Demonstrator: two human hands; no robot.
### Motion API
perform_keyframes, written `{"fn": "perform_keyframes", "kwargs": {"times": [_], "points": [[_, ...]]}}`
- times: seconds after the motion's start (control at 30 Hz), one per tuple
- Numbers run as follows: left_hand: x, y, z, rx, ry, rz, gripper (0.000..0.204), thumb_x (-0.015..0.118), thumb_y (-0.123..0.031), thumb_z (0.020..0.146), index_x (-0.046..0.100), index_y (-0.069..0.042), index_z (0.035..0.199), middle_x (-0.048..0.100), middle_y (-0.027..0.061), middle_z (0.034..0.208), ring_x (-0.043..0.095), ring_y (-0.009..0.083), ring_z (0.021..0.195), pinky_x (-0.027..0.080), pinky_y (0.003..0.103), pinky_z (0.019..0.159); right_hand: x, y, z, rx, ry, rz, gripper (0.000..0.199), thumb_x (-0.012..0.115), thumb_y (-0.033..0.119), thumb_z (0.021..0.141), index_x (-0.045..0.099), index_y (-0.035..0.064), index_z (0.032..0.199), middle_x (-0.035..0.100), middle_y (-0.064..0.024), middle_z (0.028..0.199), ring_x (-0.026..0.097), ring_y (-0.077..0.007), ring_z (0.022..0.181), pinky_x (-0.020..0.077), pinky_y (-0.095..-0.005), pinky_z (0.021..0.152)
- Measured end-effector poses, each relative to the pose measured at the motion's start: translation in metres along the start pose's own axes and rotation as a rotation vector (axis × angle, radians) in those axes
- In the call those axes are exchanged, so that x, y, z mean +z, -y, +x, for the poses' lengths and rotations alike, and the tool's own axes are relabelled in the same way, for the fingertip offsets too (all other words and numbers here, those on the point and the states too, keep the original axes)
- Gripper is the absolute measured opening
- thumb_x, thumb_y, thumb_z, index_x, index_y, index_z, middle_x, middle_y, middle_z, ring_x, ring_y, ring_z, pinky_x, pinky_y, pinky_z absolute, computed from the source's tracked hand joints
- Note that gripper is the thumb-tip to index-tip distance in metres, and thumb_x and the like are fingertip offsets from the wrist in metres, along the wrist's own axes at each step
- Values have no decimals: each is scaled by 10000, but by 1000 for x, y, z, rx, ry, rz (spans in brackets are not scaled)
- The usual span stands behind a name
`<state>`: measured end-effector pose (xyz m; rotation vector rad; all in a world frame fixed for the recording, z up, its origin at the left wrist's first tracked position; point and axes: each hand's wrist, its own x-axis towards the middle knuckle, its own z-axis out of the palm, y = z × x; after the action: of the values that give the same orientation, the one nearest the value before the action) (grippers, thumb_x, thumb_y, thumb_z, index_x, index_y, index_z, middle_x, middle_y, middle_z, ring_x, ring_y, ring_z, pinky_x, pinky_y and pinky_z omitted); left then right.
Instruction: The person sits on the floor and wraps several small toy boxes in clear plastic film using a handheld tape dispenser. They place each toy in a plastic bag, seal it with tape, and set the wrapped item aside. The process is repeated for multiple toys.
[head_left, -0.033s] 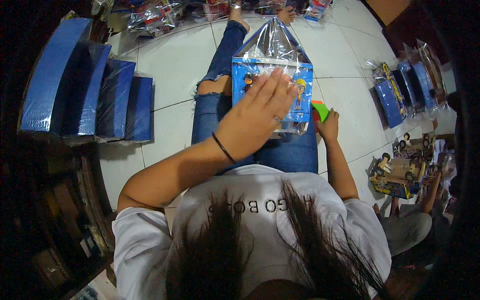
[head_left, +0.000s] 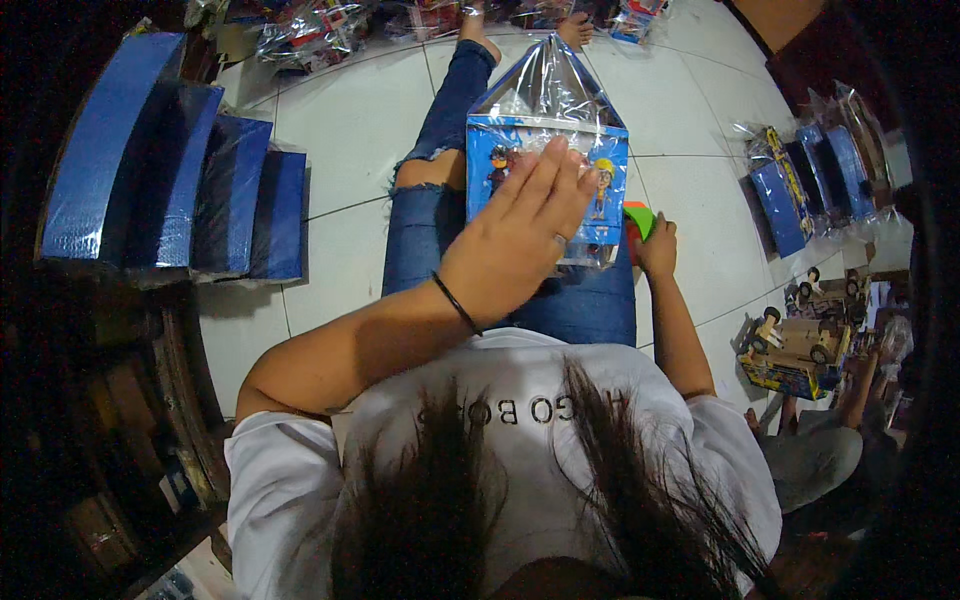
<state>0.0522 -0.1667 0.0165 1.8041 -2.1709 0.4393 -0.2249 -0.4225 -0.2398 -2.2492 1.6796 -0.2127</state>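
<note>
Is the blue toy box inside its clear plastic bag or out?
Inside: the clear bag wraps the blue box on the lap, under the left hand.

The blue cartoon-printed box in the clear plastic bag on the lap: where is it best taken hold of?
Probably by the box's long side edges, from above. The blue cartoon-printed box in the clear plastic bag lies flat on the thighs, the left hand pressing its face; the loose bag top beyond would slip.

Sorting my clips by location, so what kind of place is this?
Probably a home workshop or small stockroom for packing toys: a person sits on a white tiled floor among stacked blue boxes, with bagged toy boxes lined up nearby.
</note>
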Motion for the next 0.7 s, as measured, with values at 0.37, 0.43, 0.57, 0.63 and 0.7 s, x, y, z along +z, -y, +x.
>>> {"fn": "perform_keyframes", "kwargs": {"times": [0.37, 0.43, 0.57, 0.63, 0.7], "points": [[24, 5, -11, 73, -240, -30, 696, 659, -225, 742, 440, 47, 1343, 438, 215, 1389, 381, 351, 1334, 308, 439, 1112, -286, 224, -44, -1004, -172, 976, 495, 635, 20, 750, 541, 25, 1235, 595, -106, 1128, 609, -206, 985, 503, -328, 777], [27, 6, -14, 69, -243, 61, 616, 626, -262, 776, 492, 29, 1302, 480, 203, 1336, 441, 353, 1270, 353, 446, 1080, -303, 291, -72, -1415, -25, 461, 492, 639, 60, 731, 575, 0, 1216, 571, -159, 1197, 581, -276, 1102, 468, -375, 940], [31, 8, -19, 51, -200, 12, 610, 632, -304, 801, 489, 13, 1302, 439, 179, 1375, 412, 338, 1290, 316, 444, 1102, -305, 384, -112, -1645, 179, -69, 200, 641, 182, 821, 643, 12, 927, 620, -174, 994, 637, -365, 836, 497, -472, 674], [33, 8, -18, 39, -186, 18, 620, 637, -316, 804, 481, 10, 1307, 424, 172, 1390, 398, 335, 1303, 283, 436, 1122, -300, 414, -124, -1581, 279, -434, 250, 684, 218, 801, 645, 15, 943, 612, -140, 988, 621, -334, 853, 490, -463, 690], [36, 9, -14, 56, -220, 56, 634, 641, -330, 802, 473, 7, 1312, 416, 170, 1398, 387, 335, 1315, 249, 429, 1139, -295, 435, -130, -1493, 414, -706, 263, 676, 180, 777, 640, 26, 987, 605, -143, 1022, 614, -333, 890, 487, -450, 732]]}}
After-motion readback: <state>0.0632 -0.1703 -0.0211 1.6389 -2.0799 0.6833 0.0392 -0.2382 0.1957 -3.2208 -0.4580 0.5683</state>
